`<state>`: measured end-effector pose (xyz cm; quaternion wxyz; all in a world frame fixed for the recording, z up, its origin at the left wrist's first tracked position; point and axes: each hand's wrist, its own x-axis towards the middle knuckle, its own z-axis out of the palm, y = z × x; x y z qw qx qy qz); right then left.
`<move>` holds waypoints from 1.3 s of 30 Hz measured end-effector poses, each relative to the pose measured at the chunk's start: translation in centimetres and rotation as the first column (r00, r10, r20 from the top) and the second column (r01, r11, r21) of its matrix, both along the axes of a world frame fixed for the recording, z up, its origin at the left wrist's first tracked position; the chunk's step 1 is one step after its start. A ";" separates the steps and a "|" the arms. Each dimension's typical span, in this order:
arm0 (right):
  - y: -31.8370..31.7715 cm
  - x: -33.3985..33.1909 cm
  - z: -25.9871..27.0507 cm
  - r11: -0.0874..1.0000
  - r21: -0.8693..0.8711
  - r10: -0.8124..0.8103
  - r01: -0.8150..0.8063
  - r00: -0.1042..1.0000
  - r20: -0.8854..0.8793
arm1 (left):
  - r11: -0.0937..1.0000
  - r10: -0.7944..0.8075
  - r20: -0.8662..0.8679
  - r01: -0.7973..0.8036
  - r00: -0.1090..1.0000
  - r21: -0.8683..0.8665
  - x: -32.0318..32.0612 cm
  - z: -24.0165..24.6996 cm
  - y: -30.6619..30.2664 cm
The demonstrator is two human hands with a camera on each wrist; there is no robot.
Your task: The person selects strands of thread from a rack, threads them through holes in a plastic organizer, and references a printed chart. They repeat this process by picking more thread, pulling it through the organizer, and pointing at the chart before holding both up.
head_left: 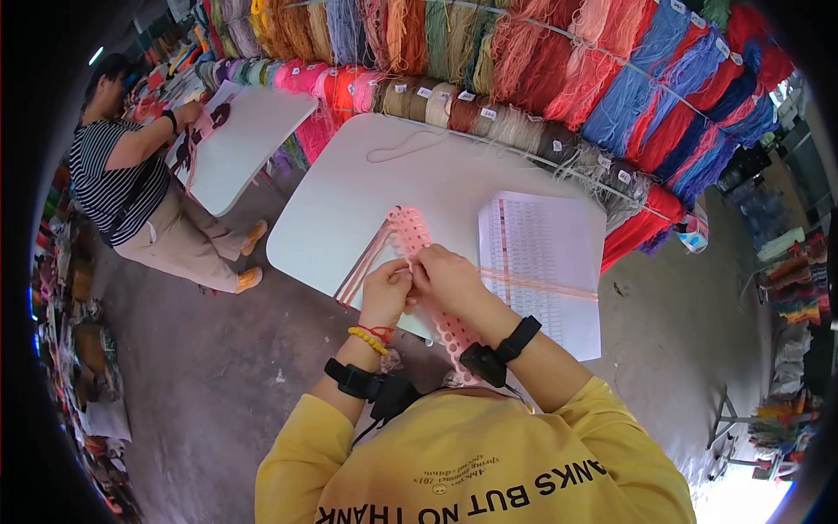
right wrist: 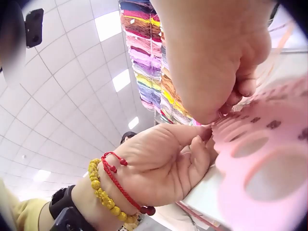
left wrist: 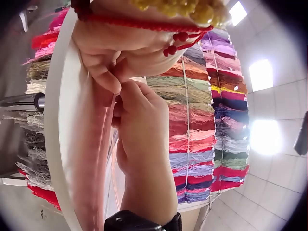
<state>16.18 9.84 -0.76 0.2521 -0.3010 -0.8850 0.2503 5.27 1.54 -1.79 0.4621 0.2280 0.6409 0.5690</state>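
Observation:
A pink perforated strip point(head_left: 408, 229) with rows of holes lies slantwise from the white table toward the person's yellow shirt. At its left edge my left hand point(head_left: 387, 290) pinches the strip, thumb and finger close together. My right hand point(head_left: 447, 278) meets it there, fingertips curled on thread at the strip's edge. In the right wrist view, large holes and dark printed marks show on the strip point(right wrist: 284, 166) beside both sets of fingertips. Pale orange-pink threads point(head_left: 541, 283) run rightward from the right hand. Brown and pink threads point(head_left: 365, 262) hang from the strip's far left side. The pinched thread end is hidden.
A printed sheet point(head_left: 546, 236) lies on the table point(head_left: 340, 183) at right, under the threads. One loose thread loop point(head_left: 397, 153) is farther back. Racks of coloured yarn hanks point(head_left: 541, 52) stand behind. Another person point(head_left: 131, 166) works at a second table point(head_left: 236, 162) on the left.

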 end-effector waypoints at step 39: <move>-2.6 2.5 0.7 0.997 -0.078 0.008 -0.029 0.966 -0.259 | 0.969 -0.247 0.526 0.195 0.814 0.153 -0.2 3.2 -3.3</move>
